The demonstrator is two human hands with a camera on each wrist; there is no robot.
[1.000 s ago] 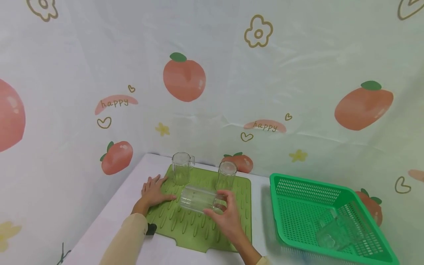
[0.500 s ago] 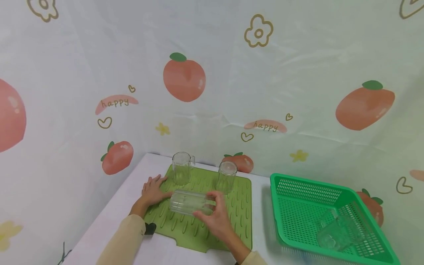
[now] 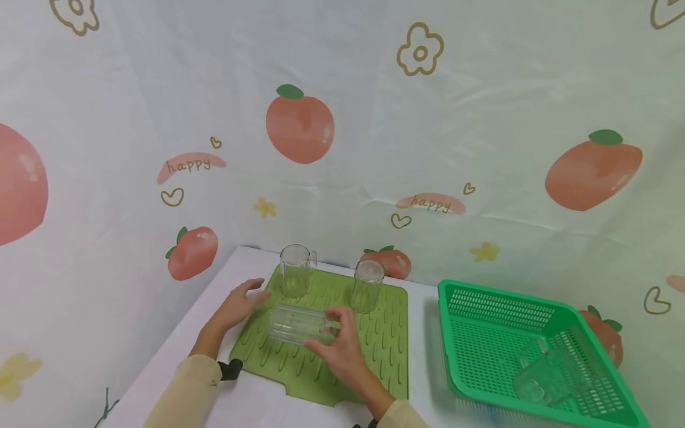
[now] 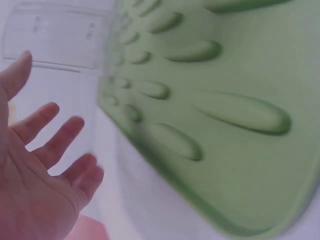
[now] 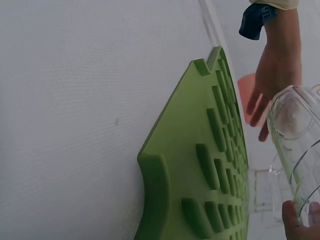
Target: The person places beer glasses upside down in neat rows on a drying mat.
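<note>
In the head view my right hand (image 3: 342, 345) holds a clear glass mug (image 3: 297, 325) lying sideways over the green ridged mat (image 3: 299, 380), thumb below and fingers above at its right end. The right wrist view shows this mug (image 5: 295, 130) close up, with my thumb on its side. My left hand (image 3: 238, 304) hovers by the mat's left edge, to the left of the mug, with loose fingers and nothing held. In the left wrist view its palm and spread fingers (image 4: 67, 140) show near a standing glass mug (image 4: 60, 37).
Toward the mat's back stand a glass mug with a handle (image 3: 295, 276) and an upside-down glass (image 3: 367, 288). To the right, a green plastic basket (image 3: 455, 356) has clear glassware (image 3: 546, 377) in it. A printed curtain (image 3: 342, 148) hangs behind the white table (image 3: 423, 345).
My right hand has carried the sideways mug to the left. My left hand, earlier spread at the mat's left edge, has lifted and drawn slightly back to the left.
</note>
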